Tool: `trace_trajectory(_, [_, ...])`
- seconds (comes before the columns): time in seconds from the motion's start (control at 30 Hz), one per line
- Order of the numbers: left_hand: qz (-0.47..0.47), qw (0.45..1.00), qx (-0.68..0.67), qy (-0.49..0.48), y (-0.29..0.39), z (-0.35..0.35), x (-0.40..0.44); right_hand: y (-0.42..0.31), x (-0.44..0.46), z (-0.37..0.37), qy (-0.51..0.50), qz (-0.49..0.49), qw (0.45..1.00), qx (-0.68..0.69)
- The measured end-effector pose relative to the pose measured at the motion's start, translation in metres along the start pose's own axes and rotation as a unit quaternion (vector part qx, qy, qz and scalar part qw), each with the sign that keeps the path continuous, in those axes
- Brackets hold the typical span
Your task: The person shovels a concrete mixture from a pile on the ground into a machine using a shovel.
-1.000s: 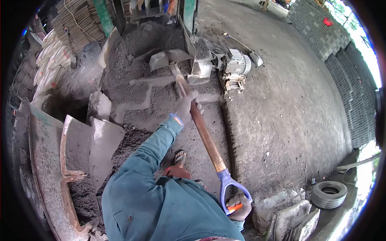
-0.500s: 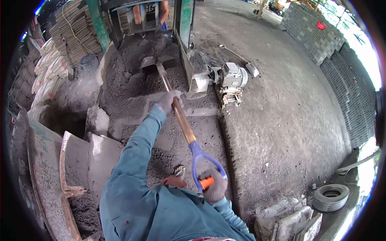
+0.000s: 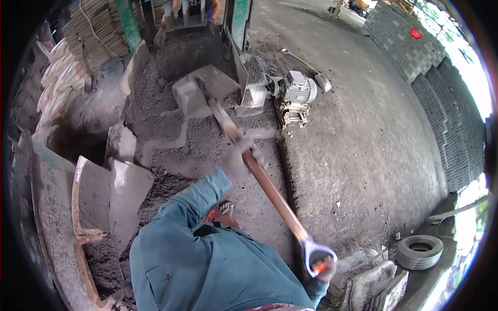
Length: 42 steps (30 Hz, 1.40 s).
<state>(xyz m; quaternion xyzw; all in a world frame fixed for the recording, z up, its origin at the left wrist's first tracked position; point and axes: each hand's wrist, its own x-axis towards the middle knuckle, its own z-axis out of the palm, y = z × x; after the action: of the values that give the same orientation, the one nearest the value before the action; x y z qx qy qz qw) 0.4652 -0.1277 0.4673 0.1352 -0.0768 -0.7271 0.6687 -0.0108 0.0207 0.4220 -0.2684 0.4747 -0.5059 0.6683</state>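
Note:
A shovel (image 3: 277, 201) with a brown shaft and a purple D-shaped handle runs diagonally across the view. My left hand (image 3: 241, 159), in a greyish glove, is closed around the middle of the shaft. At the handle's orange grip, my right hand (image 3: 326, 270) is closed too, partly hidden by the handle. The wide grey blade (image 3: 189, 99) is over the near part of a trough of dark, gritty material (image 3: 148, 96). Whether any material lies on the blade, I cannot tell.
Another person's hand (image 3: 160, 37) is at the trough's far end, near green posts (image 3: 239, 23). An electric motor (image 3: 300, 88) stands right of the trough, with a second shovel (image 3: 322, 82) behind it. A pit (image 3: 78, 145) lies left. A tyre (image 3: 419, 252) and stacked blocks (image 3: 399, 39) are right.
The shovel has been drawn back toward me, its handle going down and right. Both hands moved with it, and the blade came nearer. The other person's hands lowered toward the trough.

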Motion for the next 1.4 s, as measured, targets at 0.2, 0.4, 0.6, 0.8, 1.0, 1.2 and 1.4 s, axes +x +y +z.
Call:
trace_trajectory(0.2, [-0.099, 0.992, -0.010, 0.072, -0.077, 0.006, -0.026, -0.040, -0.080, -0.066, 0.094, 0.007, 0.995, 0.018])
trace_trajectory(0.4, [-0.007, 0.994, 0.055, 0.098, -0.001, -0.023, 0.010, -0.048, -0.047, 0.043, 0.041, 0.030, 0.999, -0.003])
trace_trajectory(0.6, [0.159, 0.935, 0.225, 0.225, 0.175, -0.083, 0.101, 0.035, 0.028, 0.194, -0.078, -0.012, 0.979, -0.186])
trace_trajectory(0.8, [0.121, 0.991, -0.017, 0.054, 0.132, -0.006, 0.068, -0.120, 0.032, 0.168, -0.009, -0.207, 0.954, -0.215])
trace_trajectory(1.0, [0.099, 0.991, -0.011, -0.090, 0.059, 0.068, 0.017, -0.325, 0.039, 0.198, 0.127, -0.742, 0.523, -0.399])
trace_trajectory(1.2, [0.207, 0.944, 0.016, -0.258, 0.069, 0.059, 0.011, -0.413, 0.016, 0.415, -0.019, -0.920, 0.243, -0.306])
trace_trajectory(1.4, [0.318, 0.930, -0.032, -0.181, 0.207, -0.008, 0.045, -0.292, 0.053, 0.510, -0.135, -0.826, 0.478, -0.265])
